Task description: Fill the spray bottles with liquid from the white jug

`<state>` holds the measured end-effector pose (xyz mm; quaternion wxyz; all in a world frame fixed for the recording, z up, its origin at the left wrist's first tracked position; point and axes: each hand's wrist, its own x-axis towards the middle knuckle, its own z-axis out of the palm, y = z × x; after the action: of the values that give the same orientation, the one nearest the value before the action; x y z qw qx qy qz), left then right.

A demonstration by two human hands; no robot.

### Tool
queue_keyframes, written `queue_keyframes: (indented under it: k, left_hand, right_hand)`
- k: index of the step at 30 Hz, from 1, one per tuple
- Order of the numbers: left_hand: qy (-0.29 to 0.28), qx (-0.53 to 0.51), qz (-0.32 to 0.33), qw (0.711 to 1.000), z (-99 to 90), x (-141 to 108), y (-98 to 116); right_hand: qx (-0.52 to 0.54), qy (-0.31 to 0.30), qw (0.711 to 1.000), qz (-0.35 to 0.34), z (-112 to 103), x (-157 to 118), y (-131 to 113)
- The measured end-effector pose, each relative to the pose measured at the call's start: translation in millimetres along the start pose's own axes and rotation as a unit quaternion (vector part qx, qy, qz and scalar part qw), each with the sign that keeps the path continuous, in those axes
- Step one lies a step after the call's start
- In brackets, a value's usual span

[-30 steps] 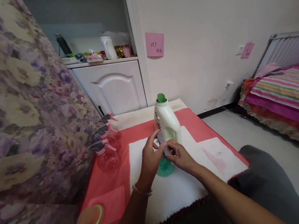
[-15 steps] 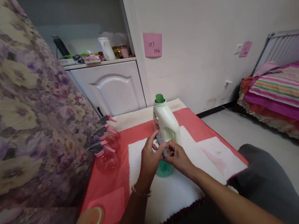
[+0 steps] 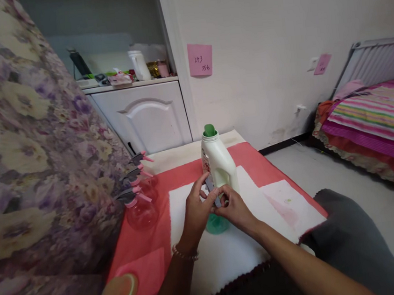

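Note:
A green see-through bottle (image 3: 217, 225) stands on the white cloth (image 3: 236, 251), its upper part hidden by my hands. Above it is a grey spray head (image 3: 209, 183), like those on the pink bottles at the left. The fingers of my left hand (image 3: 197, 207) are closed around this spray head. My right hand (image 3: 235, 207) pinches its lower end near the bottle's neck; the exact contact is hidden. Right behind my hands rises a pale jug (image 3: 222, 156) with a handle and an open threaded neck, a green piece (image 3: 209, 130) standing in it.
Several pink spray bottles (image 3: 141, 214) with grey triggers line the left edge of the red-covered table (image 3: 180, 175). A round lid-like thing (image 3: 119, 292) lies front left. A stained white cloth (image 3: 290, 203) lies at the right. A floral curtain (image 3: 24, 151) hangs close on the left.
Almost nothing differs. Both hands stay at the grey spray head above the green bottle, and the view has shifted very slightly.

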<state>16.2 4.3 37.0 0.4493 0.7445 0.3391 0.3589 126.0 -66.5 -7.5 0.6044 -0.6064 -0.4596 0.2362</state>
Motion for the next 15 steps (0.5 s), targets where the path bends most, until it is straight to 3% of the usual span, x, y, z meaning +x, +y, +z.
queue_keyframes:
  k: [4, 10, 15]
  left_hand:
    - [-0.004, -0.001, 0.006, 1.0, -0.2, 0.7, -1.1]
    - [-0.006, -0.011, 0.0, 1.0, 0.3, 1.8, -3.8]
    - [-0.003, 0.004, 0.002, 1.0, -1.1, 1.3, 0.2]
  right_hand:
    - [0.007, -0.071, 0.997, -0.041, -5.5, -1.4, -2.7]
    - [-0.001, 0.008, 1.0, 0.0, 0.4, -0.7, -1.2]
    - [0.004, -0.071, 0.997, -0.037, -5.9, -2.3, -3.3]
